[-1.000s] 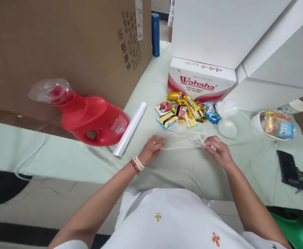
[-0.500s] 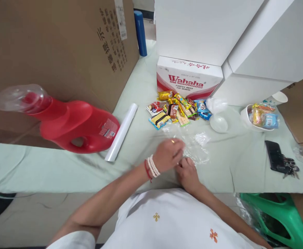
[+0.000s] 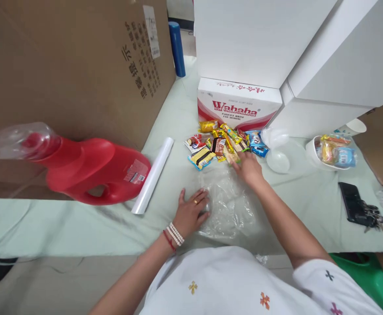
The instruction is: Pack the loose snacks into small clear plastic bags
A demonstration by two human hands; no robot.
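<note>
My left hand [image 3: 191,213] lies open, fingers spread, on the left side of a clear plastic bag [image 3: 229,208] spread flat on the table. My right hand [image 3: 249,169] reaches to the front of a pile of wrapped snacks [image 3: 218,146]. Its thumb and fingers are apart, touching or just over a pale snack bar with a green edge [image 3: 230,155]; contact is hard to make out. Left of that bar lies a yellow packet with a dark band [image 3: 202,157]. Blue packets [image 3: 256,139] are at the pile's right end.
Behind the snacks stands a Wahaha water box [image 3: 239,105]. A red jug [image 3: 96,170] and a white roll [image 3: 154,175] are on the left. On the right are a clear bowl [image 3: 279,162], a white bowl of snacks [image 3: 314,155], a phone [image 3: 349,199] and keys [image 3: 371,214].
My hands, close together over the bag before, have moved apart. The left moved left and down and opened; the right moved up to the snacks. The bag now lies more spread and nearer me.
</note>
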